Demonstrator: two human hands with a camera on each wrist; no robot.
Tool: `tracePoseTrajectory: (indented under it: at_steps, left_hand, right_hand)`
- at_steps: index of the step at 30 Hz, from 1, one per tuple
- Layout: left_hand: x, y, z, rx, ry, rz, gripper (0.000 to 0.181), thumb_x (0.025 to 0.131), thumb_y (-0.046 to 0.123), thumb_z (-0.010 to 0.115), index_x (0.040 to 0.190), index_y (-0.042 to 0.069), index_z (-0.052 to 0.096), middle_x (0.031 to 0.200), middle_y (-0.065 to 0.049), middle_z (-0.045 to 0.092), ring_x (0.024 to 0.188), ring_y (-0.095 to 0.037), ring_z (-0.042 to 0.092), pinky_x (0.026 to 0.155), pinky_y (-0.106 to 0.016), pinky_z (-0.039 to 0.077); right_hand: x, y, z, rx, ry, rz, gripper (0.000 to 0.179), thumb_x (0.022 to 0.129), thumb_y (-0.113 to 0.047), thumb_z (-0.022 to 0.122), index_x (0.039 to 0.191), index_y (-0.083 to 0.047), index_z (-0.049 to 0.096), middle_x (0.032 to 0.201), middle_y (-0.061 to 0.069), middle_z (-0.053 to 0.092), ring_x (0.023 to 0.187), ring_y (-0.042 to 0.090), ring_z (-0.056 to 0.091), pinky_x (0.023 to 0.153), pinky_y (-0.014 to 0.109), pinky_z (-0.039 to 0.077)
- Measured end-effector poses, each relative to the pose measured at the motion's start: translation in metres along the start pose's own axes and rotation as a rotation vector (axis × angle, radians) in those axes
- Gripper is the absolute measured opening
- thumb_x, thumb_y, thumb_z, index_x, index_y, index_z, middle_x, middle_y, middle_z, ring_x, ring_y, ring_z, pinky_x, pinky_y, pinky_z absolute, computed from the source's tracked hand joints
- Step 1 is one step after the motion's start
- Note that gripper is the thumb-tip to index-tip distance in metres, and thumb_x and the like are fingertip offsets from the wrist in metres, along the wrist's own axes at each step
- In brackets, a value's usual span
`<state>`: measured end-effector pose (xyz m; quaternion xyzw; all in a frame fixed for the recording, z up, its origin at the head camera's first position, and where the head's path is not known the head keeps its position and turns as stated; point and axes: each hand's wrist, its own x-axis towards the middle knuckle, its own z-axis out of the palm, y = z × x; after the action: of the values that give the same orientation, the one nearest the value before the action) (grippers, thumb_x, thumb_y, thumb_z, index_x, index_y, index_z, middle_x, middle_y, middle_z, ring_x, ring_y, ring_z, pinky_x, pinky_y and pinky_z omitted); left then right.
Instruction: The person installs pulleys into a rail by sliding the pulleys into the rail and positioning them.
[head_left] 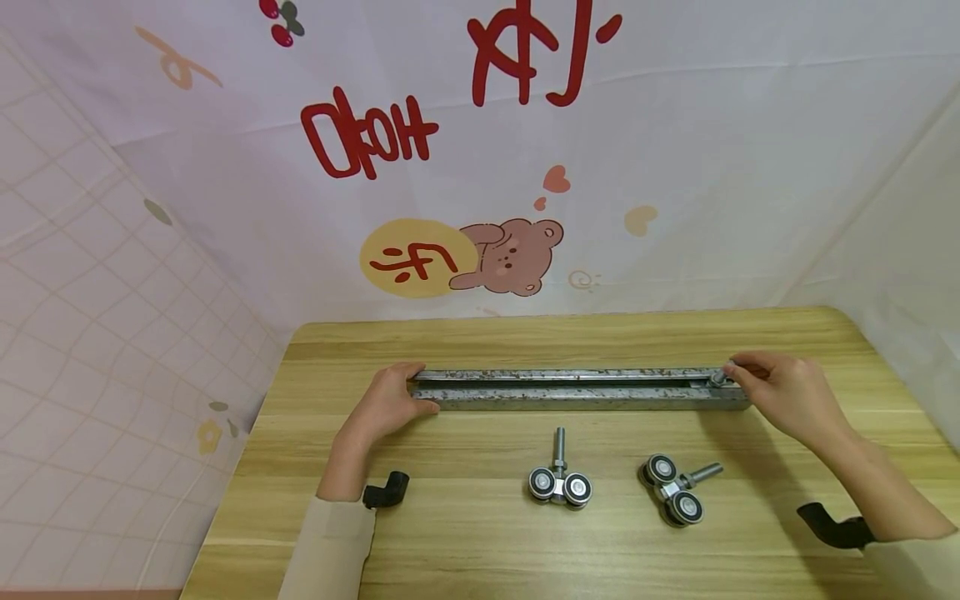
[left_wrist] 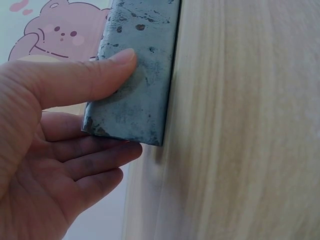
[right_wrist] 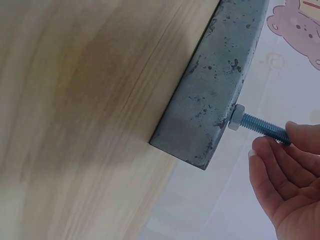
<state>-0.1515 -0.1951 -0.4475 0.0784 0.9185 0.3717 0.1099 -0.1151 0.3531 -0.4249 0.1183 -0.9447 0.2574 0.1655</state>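
A speckled grey metal channel rail (head_left: 585, 402) lies across the wooden table, its long slot facing up. At its left end my left hand (head_left: 390, 402) grips it, thumb (left_wrist: 95, 80) flat on the near side wall and fingers around the far side and end. My right hand (head_left: 791, 398) is at the right end, pinching the upright threaded bolt (right_wrist: 262, 127) by its tip. A hex nut (right_wrist: 237, 117) on that bolt sits just above the rail's slot; whatever is below it is hidden inside the rail. In front of the rail lie two roller trolleys (head_left: 558, 485) (head_left: 671, 493), each with bearing wheels and a threaded bolt.
The wooden table (head_left: 465, 550) has its back edge against a white printed cloth (head_left: 675, 125) with a bear drawing. More cloth hangs at the left (head_left: 112, 333) and right. Black bent pieces (head_left: 387, 490) (head_left: 832, 529) stick out at both wrists.
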Motion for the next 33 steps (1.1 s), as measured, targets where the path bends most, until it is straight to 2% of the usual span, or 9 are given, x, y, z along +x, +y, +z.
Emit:
tracePoseTrajectory:
  at_steps: [22, 25, 33]
  left_hand:
    - [0.001, 0.000, 0.000, -0.002, -0.017, -0.016, 0.079, 0.088, 0.017, 0.087, 0.154, -0.004, 0.048, 0.154, -0.023, 0.050, 0.138, -0.040, 0.052, 0.107, -0.055, 0.050]
    - [0.000, 0.000, 0.000, 0.003, -0.011, -0.010, 0.079, 0.088, 0.017, 0.087, 0.153, -0.004, 0.049, 0.154, -0.023, 0.051, 0.137, -0.040, 0.053, 0.107, -0.055, 0.050]
    - [0.000, 0.002, -0.002, 0.017, -0.006, -0.008, 0.078, 0.088, 0.017, 0.087, 0.153, -0.005, 0.049, 0.153, -0.024, 0.052, 0.136, -0.040, 0.054, 0.106, -0.055, 0.051]
  right_hand:
    - [0.001, -0.002, 0.004, -0.012, 0.028, -0.044, 0.011, 0.089, 0.001, 0.079, 0.100, 0.004, 0.080, 0.081, 0.012, 0.077, 0.065, -0.009, 0.056, 0.054, 0.011, 0.043]
    - [0.003, -0.006, 0.009, -0.004, 0.014, -0.059, 0.011, 0.090, -0.001, 0.080, 0.100, 0.002, 0.080, 0.081, 0.009, 0.077, 0.064, -0.006, 0.058, 0.054, 0.012, 0.044]
    - [0.008, -0.020, 0.013, 0.007, -0.013, -0.091, 0.014, 0.089, 0.001, 0.080, 0.102, 0.005, 0.079, 0.085, 0.013, 0.078, 0.064, 0.007, 0.066, 0.054, 0.014, 0.046]
